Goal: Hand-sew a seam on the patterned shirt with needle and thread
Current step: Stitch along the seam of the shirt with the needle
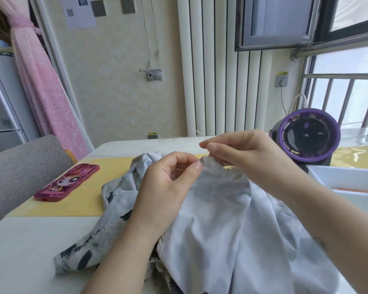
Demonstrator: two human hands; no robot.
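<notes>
Soft, crumpled grey-white patterned shirt [221,219] lies on the pale table [19,251], both hands at its gathered top edge.
Left hand [166,183] pinches that frayed edge. Just above it, the right hand [242,153] presses thumb to forefinger narrowly, around what I cannot tell. Left of the shirt lies a glossy magenta phone case [66,183]; to its right stands a white rectangular box [348,177], contents unclear.

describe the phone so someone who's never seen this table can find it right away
Start at the white table and find the yellow mat on its left side. The phone lies flat there, left of the patterned shirt. It is the only magenta thing there, with a big-eyed cartoon figure on its case.
</notes>
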